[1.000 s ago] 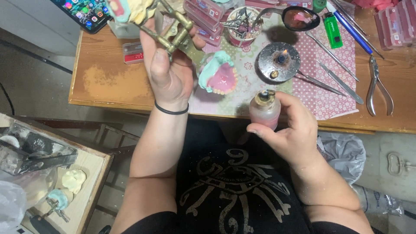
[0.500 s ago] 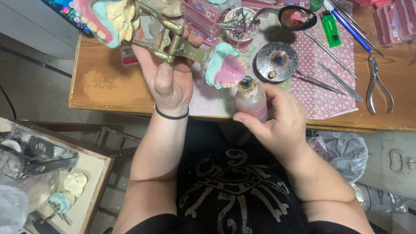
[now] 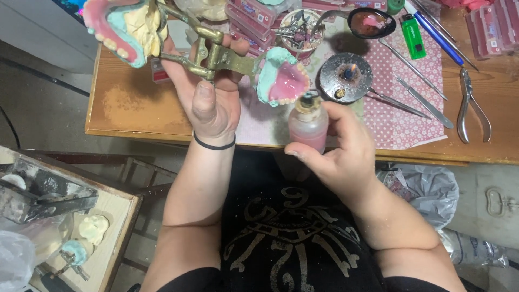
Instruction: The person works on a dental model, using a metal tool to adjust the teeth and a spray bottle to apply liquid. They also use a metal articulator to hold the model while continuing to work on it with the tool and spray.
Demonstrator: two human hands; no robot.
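Observation:
My left hand [image 3: 212, 96] grips a brass dental articulator [image 3: 213, 54], opened wide. Its upper arm carries a pink wax denture with teeth on a pale plaster cast [image 3: 121, 27] at the top left. Its lower arm carries a pink denture base on a teal cast [image 3: 282, 81]. My right hand [image 3: 338, 154] holds a small pink bottle [image 3: 308, 124] with a brass nozzle, upright, just below the teal cast. A black band circles my left wrist.
A small round burner [image 3: 346, 75] with a tiny flame stands on the patterned cloth [image 3: 400, 116]. Metal hand tools [image 3: 421, 103], pliers [image 3: 470, 103], a green lighter [image 3: 413, 35] and a dark spoon [image 3: 370, 21] lie nearby. A cup of burs [image 3: 297, 30] stands behind. A tray with casts [image 3: 81, 232] sits at lower left.
My left hand has lifted and tilted the articulator, so the toothed upper denture swings up and left. My right hand has raised the pink bottle up to the teal cast.

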